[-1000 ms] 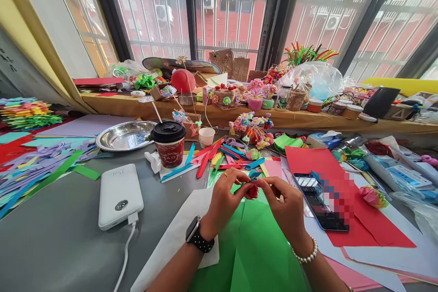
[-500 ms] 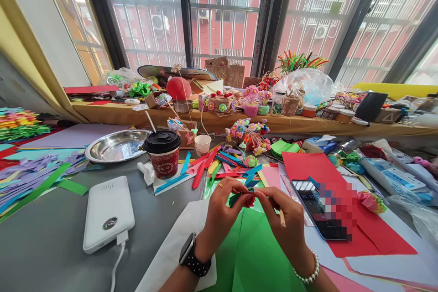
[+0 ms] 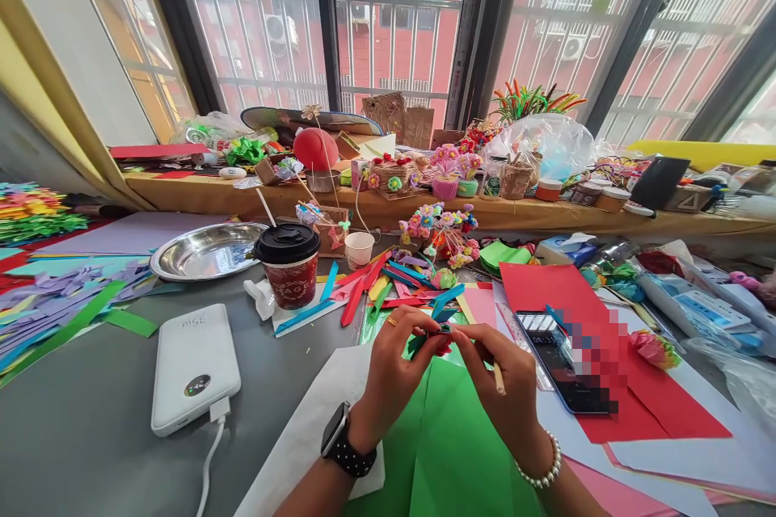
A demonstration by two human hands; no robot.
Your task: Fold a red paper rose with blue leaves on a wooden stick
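Fingertips of both my hands meet at a small red and dark-teal paper piece (image 3: 444, 347), partly hidden by the fingers. My left hand (image 3: 391, 359) is closed, pinching its left side between thumb and fingers; a ring and a watch are on this hand and wrist. On the other side my right hand (image 3: 506, 371), also closed, pinches the piece's edge. A light wooden stick (image 3: 499, 380) pokes down out of the right hand's curled fingers. Green paper (image 3: 461, 444) lies beneath both hands, with a white sheet (image 3: 339, 388) to its left.
Coloured paper strips (image 3: 364, 291) lie beyond the hands. A lidded cup (image 3: 291, 275), a metal plate (image 3: 182, 254) and a white power bank (image 3: 194, 355) with a cable stand left. Rightward are a phone (image 3: 563, 363), red paper (image 3: 655, 396) and a paper flower (image 3: 655, 349).
The view has shifted slightly. Both hands keep their pinch on the paper piece, with only small finger movement; the stick remains in the right hand.
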